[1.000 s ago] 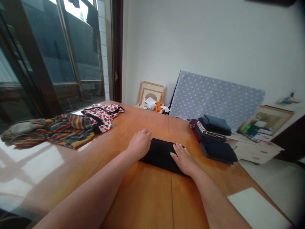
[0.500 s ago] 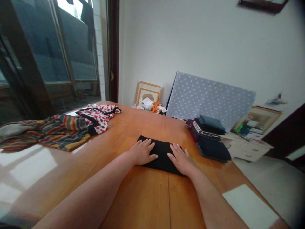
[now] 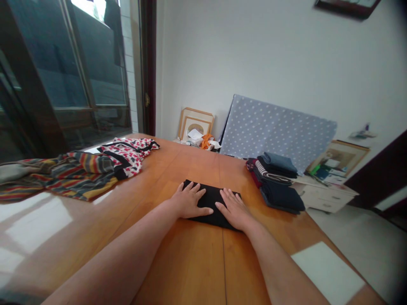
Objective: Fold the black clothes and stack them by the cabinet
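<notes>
A black folded garment (image 3: 212,197) lies as a flat rectangle on the wooden table (image 3: 190,258) in front of me; its exact kind I cannot tell. My left hand (image 3: 190,201) rests flat on its left part, fingers spread. On its right part lies my right hand (image 3: 234,209), palm down with the fingers stretched out. The thumbs point toward each other, with a strip of black cloth showing between them. Neither hand grasps anything.
Stacked folded clothes (image 3: 280,197) stand at the table's right edge. A striped garment (image 3: 76,176) and a red-and-white patterned garment (image 3: 133,154) lie loose on the left. Behind are a dotted grey cloth (image 3: 273,127), a picture frame (image 3: 195,120) and a white drawer cabinet (image 3: 327,197).
My right hand has slid slightly left and inward over the black garment, so the two thumbs are closer. My left hand has barely moved; the view has shifted a little.
</notes>
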Demonstrator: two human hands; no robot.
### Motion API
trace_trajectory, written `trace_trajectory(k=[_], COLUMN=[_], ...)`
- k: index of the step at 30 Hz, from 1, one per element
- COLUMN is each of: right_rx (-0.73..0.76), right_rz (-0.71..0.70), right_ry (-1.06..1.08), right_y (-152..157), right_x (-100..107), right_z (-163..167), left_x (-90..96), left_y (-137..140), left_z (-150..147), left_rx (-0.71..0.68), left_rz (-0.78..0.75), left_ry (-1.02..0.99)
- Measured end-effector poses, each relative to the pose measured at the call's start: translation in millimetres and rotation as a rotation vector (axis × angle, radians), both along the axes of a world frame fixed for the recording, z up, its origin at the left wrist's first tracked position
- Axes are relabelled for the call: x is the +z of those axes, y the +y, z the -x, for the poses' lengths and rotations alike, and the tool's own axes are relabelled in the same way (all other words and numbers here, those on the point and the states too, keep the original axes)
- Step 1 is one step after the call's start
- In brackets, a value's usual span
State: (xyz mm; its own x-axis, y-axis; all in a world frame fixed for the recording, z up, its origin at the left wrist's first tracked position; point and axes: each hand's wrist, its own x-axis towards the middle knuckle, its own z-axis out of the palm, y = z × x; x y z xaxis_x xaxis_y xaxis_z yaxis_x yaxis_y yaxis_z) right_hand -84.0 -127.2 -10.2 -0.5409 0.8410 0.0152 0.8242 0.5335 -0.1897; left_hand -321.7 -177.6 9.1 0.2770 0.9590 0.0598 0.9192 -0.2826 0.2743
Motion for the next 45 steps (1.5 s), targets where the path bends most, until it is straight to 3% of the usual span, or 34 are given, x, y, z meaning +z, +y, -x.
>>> trace_trajectory(k=[8, 11, 14, 20, 29, 34, 37, 41, 45], right_rx=[-0.005, -0.005, -0.010, -0.027, -0.027, -0.157, -0.280, -0.347, -0.316], right_rz=[0.003, 0.002, 0.005, 0.016, 0.067, 0.074, 0.080, 0.123, 0.350], right_ry=[-0.024, -0.042, -0.055, -0.073, -0.101, -0.054, 0.148, 0.825, 1.350], right_y=[0.6, 0.8, 1.4, 3.0, 2.5, 7.4, 12.7, 12.8, 2.9], right_x=[-1.7, -2.6, -4.5, -6.1, 1.3, -0.4, 8.2, 22.1, 12.8], right_z=[-2.2, -1.6, -1.0, 0.4, -4.8, -21.6, -13.8, 32.0, 80.8], left_x=[0.8, 6.3, 11.5, 8.9, 5.9, 3.4, 3.2, 2.5, 1.2], left_y=[0.3, -3.2, -7.5, -10.3, -5.9, -4.3, -4.0, -3.6, -4.2], left_z=[3.2, 0.0, -3.3, -1.4, 2.0, 2.3, 2.4, 2.4, 2.4], left_rx=[0.025, 0.045, -0.045, -0.065, -0.061, -0.052, -0.053, -0.056, -0.057], left_rz=[0.015, -0.073, -0.153, 0.028, 0.081, 0.091, 0.096, 0.093, 0.076], left_ry=[-0.014, -0.014, -0.012, 0.024, 0.010, -0.014, -0.020, -0.015, -0.012])
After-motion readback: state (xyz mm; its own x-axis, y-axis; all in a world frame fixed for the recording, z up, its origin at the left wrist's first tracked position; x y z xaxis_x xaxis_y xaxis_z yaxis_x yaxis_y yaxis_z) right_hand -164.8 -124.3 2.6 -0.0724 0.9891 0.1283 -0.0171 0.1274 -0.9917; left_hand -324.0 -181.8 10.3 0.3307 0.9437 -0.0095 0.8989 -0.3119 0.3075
